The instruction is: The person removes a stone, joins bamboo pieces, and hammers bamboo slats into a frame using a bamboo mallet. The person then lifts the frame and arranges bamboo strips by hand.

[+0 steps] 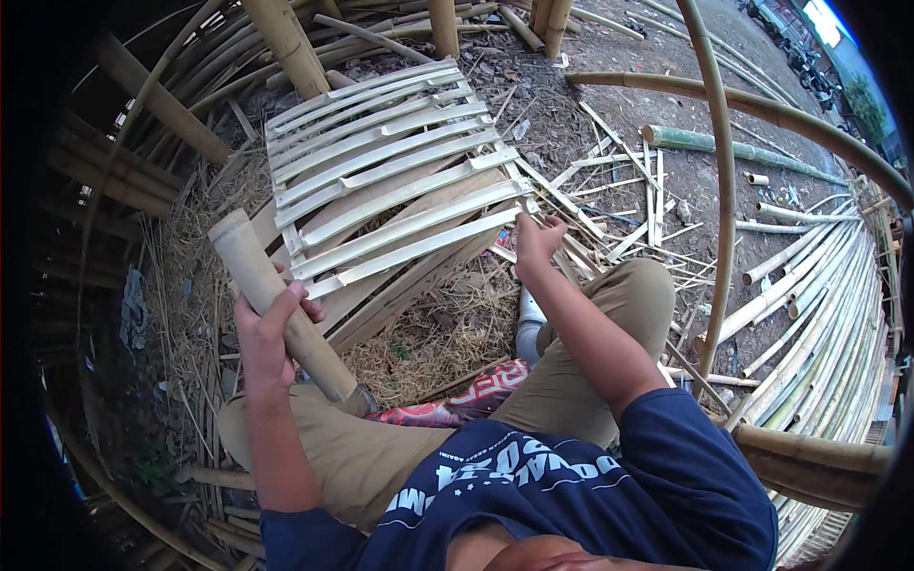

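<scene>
My left hand (pixel 268 333) is wrapped around a short, thick bamboo piece (pixel 246 259), tilted with its upper end toward the far left. In front of me lies a slatted bamboo panel (pixel 419 182), its pale split strips set roughly parallel across side strips. The panel rests on wooden boards (pixel 381 303). At the right end of its nearest slat (pixel 419 249), my right hand (pixel 541 240) has its fingers closed in a pinch. The fingertips meet the slat's end there; a smaller item between them cannot be made out.
Bamboo offcuts (pixel 652 195) litter the ground to the right. Beyond lie many long bamboo poles (pixel 809 324). A curved upright pole (pixel 721 190) stands at my right, and thick posts (pixel 286 46) rise at the back. Straw and shavings (pixel 428 347) cover the ground before my legs.
</scene>
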{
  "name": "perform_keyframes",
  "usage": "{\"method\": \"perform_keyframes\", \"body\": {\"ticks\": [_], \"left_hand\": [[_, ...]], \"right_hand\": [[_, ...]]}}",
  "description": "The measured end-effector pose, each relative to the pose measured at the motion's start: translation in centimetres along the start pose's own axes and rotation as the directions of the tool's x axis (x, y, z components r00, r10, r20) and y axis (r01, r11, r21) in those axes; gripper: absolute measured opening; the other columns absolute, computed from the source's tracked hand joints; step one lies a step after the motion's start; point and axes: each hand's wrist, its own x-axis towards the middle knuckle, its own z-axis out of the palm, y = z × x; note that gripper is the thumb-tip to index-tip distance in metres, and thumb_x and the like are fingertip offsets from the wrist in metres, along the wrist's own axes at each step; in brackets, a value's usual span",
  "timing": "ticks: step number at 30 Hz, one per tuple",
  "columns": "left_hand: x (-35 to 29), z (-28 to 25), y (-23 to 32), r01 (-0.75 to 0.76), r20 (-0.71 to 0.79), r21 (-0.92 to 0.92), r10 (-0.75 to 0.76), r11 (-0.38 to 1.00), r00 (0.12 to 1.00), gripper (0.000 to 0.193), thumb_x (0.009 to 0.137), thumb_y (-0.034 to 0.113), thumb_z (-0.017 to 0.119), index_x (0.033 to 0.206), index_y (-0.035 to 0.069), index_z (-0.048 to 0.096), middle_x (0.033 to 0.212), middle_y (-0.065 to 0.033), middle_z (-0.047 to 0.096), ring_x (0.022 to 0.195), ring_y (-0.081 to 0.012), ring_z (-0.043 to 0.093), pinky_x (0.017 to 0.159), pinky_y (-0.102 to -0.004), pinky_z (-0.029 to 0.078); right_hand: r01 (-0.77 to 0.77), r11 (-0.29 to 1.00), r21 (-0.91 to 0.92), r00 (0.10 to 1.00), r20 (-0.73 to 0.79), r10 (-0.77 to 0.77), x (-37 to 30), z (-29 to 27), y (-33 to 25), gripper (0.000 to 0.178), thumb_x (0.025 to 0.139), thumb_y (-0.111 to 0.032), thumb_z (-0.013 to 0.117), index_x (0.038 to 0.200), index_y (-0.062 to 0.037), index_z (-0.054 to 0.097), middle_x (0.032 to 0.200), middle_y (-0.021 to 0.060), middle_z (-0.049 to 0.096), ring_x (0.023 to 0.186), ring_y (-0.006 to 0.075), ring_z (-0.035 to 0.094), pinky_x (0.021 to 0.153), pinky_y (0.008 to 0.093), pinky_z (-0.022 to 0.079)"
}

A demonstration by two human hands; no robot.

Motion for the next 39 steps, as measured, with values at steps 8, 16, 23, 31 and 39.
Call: {"method": "perform_keyframes", "body": {"ticks": [8,16,23,31,39], "left_hand": [[-0.6,-0.3,-0.2,0.074,0.010,-0.039,-0.073,0.997,0.997,0.046,0.086,0.013,0.072,0.124,0.001,0.048,0.085,-0.0094,0.059,0.071,-0.0204,0.065,0.066,-0.0379,0.058],[-1.7,0.4,-0.9,0.207,0.102,-0.071,-0.200,0.976,0.975,0.045,0.084,0.009,0.071,0.122,0.001,0.049,0.088,-0.0095,0.059,0.071,-0.0211,0.066,0.066,-0.0377,0.058],[-1.5,0.9,-2.1,0.234,0.150,-0.017,-0.228,0.972,0.962,0.048,0.085,0.011,0.072,0.125,0.002,0.048,0.088,-0.0090,0.060,0.073,-0.0214,0.066,0.066,-0.0385,0.059],[-1.7,1.3,-1.9,0.220,0.150,-0.025,-0.214,0.975,0.965,0.047,0.084,0.011,0.072,0.124,0.003,0.048,0.089,-0.0084,0.060,0.072,-0.0210,0.066,0.066,-0.0378,0.058],[-1.8,1.5,-1.8,0.224,0.154,-0.003,-0.221,0.975,0.963,0.045,0.084,0.010,0.072,0.122,0.002,0.049,0.088,-0.0079,0.059,0.073,-0.0205,0.066,0.066,-0.0372,0.057]], "right_hand": [[0.116,0.961,-0.250,0.980,0.189,-0.069,6.0,-0.2,-1.4,0.087,0.070,-0.022,0.092,0.138,0.0037,0.044,0.119,0.0222,0.059,0.103,0.0251,0.062,0.083,0.0367,0.053],[0.123,0.975,-0.183,0.883,0.469,-0.023,6.5,0.3,-2.1,0.099,0.067,-0.012,0.095,0.147,0.0070,0.040,0.129,0.0235,0.059,0.096,0.0247,0.067,0.072,0.0335,0.057],[0.117,0.991,-0.061,0.912,0.402,-0.083,5.6,0.5,-1.8,0.090,0.067,-0.006,0.093,0.143,0.0037,0.046,0.141,0.0274,0.051,0.125,0.0340,0.057,0.106,0.0422,0.048],[0.139,0.990,0.027,0.905,0.403,-0.138,6.0,0.5,-1.2,0.086,0.071,0.002,0.091,0.143,0.0047,0.045,0.139,0.0240,0.051,0.116,0.0284,0.062,0.098,0.0335,0.057],[-0.236,0.962,0.138,0.945,0.263,0.194,4.2,0.8,-1.1,0.082,0.080,-0.012,0.085,0.147,0.0011,0.039,0.142,0.0303,0.046,0.126,0.0403,0.055,0.107,0.0512,0.049]]}}
